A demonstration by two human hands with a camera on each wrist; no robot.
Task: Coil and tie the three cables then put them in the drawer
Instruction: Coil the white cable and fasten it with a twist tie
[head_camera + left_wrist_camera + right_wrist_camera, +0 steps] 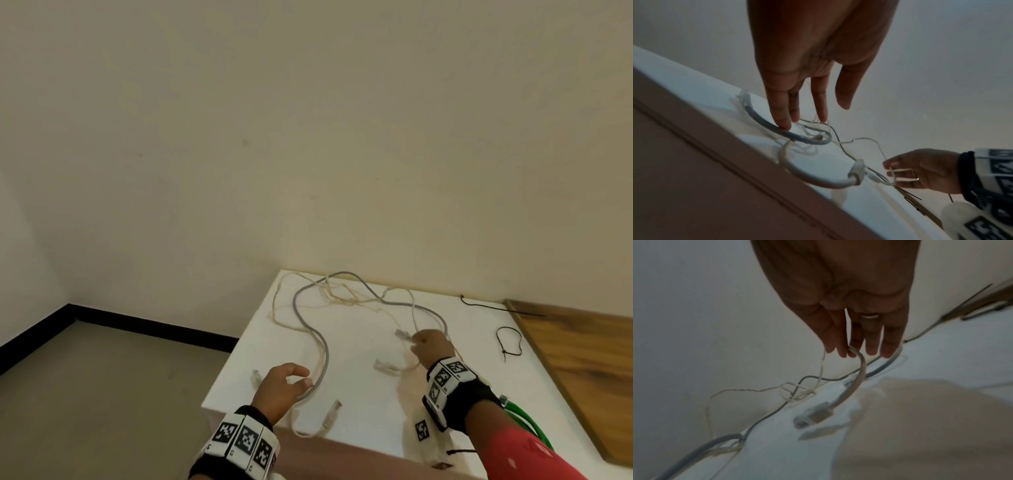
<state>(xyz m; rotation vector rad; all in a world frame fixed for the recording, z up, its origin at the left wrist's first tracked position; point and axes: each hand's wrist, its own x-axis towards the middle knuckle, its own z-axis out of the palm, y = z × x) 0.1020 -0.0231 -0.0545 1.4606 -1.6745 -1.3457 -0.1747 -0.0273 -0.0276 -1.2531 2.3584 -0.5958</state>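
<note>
A long grey cable snakes over the white table, tangled with thinner cream cable. My left hand is near the table's front left edge. Its fingers are straight, and one fingertip touches the grey cable close to its plug. My right hand is farther back and pinches a cream cable just above its plug. In the left wrist view that right hand holds the cream strand lifted off the table. A green cable lies by my right forearm.
Two black cable ties lie on the table's right side, one looped and one straight near the wall. A wooden board borders the table on the right. A brown front panel runs below the table's near edge. The floor is to the left.
</note>
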